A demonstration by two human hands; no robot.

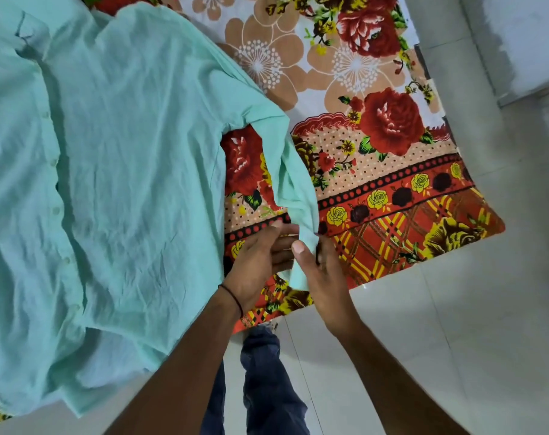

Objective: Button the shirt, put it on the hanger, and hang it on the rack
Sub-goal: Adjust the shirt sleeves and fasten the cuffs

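Cuff (307, 238) — right hand (326, 277) pinching, left hand (257, 265) perhaps

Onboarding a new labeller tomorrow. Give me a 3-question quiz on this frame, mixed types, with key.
1. True or false: the green shirt already hangs on a hanger.
2. The left hand and right hand meet at which part of it? A) collar B) sleeve cuff C) bottom hem
3. Fill in: the black thread band sits on the ___ wrist.
Key: 1 false; 2 B; 3 left.
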